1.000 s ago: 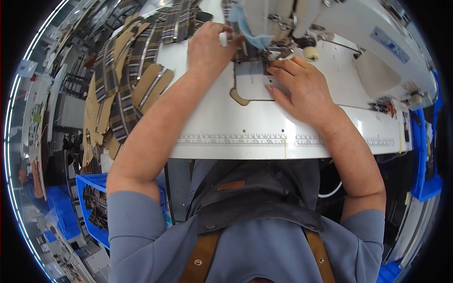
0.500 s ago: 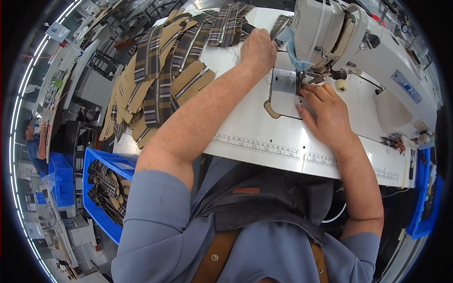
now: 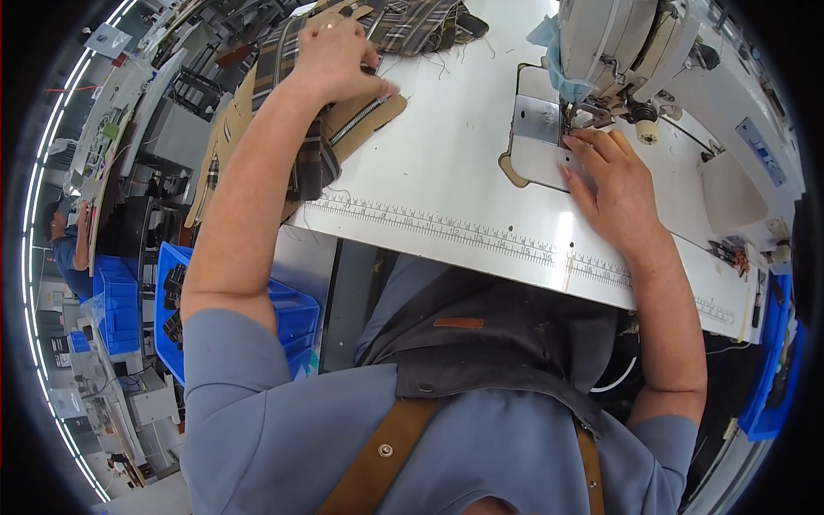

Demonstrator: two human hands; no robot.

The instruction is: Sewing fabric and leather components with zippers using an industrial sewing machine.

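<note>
My left hand (image 3: 336, 60) reaches over a pile of plaid and tan fabric strips with zippers (image 3: 283, 51) on the left of the table. Its thumb stands away from the bent fingers, and nothing is plainly held. Below the thumb lies a tan strip with a silver zipper (image 3: 365, 120). At the sewing machine (image 3: 618, 64), my right hand (image 3: 616, 184) rests by the needle plate (image 3: 539, 120). The fingers stretch toward the presser foot, the thumb apart from them. I see no fabric under them.
A light blue cloth (image 3: 562, 64) hangs on the machine head. A ruler scale (image 3: 455, 230) runs along the table's front edge. Beneath the left side stands a blue bin (image 3: 292, 313) holding dark pieces; another blue bin (image 3: 764, 395) is at right. A person (image 3: 73, 245) sits far left.
My left hand has moved left from beside the machine head to the fabric pile. The plaid piece near it by the machine is out of sight there. My right hand keeps its place at the needle.
</note>
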